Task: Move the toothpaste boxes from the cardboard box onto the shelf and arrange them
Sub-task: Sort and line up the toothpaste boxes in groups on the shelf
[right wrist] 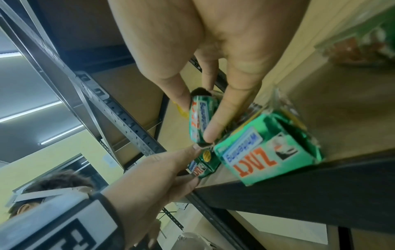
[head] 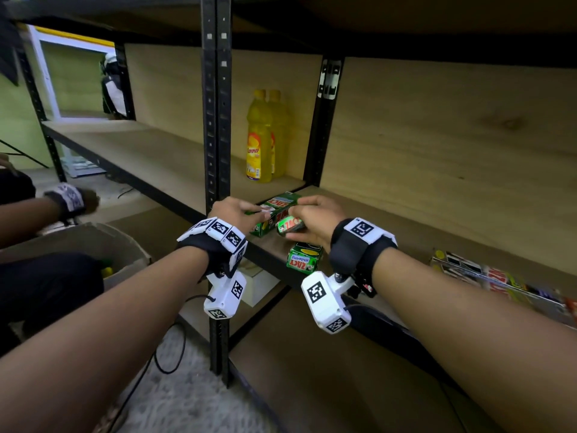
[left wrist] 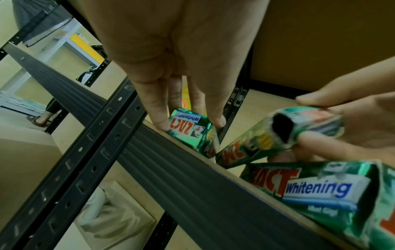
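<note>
Three green ZACT toothpaste boxes are at the front left of the wooden shelf (head: 390, 220). My left hand (head: 254, 214) pinches the near end of one box (left wrist: 189, 130), which lies flat on the shelf by the black upright. My right hand (head: 301, 225) grips a second box (head: 290, 225), tilted just above the shelf next to the first; its open end shows in the left wrist view (left wrist: 280, 130). The third box (head: 304, 259) lies at the shelf's front edge below my right hand. The cardboard box (head: 93, 242) stands on the floor at lower left.
Two yellow bottles (head: 260, 135) stand at the back of the shelf beside a black post (head: 321, 126). More packaged boxes (head: 499, 282) lie on the shelf far right. Another person's gloved hand (head: 67, 198) reaches near the cardboard box. A cable (head: 168, 354) runs on the floor.
</note>
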Available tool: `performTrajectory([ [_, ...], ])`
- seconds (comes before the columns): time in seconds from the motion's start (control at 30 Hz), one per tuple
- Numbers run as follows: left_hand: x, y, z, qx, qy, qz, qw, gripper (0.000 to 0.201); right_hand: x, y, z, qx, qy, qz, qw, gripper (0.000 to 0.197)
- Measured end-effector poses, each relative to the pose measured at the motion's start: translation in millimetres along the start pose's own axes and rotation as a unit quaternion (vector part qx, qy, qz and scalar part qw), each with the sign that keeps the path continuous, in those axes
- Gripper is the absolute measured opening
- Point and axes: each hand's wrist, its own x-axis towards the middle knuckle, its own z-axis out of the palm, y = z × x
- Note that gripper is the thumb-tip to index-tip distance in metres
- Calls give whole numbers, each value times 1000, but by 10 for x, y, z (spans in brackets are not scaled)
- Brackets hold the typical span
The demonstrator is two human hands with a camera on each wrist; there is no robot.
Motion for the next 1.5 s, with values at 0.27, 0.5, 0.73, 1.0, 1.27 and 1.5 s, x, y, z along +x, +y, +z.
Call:
performTrajectory([
  [0.27, 23, 165, -37, 57, -44, -45, 996, 59, 107, -63, 41, -116, -46, -46, 991, 39],
  [0.5, -49, 340, -124, 72, -54, -19, 996, 46, -51, -184, -355, -136, -33, -41, 989, 40],
  [0.73, -303, 892, -104, 90, -40, 110, 989, 26, -380, -336, -1009, -242, -2, -9, 970, 41],
  [1.0, -671, 1052, 197, 212, -165, 145, 952, 59, -500, -160, -1395, -685, -144, -67, 711, 58],
  [1.27, -689, 986, 216, 171, -182, 73, 966, 49, -447, 32, -1300, -683, -147, -125, 704, 44],
  [1.5, -692, 979, 184, 126, -198, 62, 970, 46, -604, -118, -1495, -540, -117, -186, 813, 55],
])
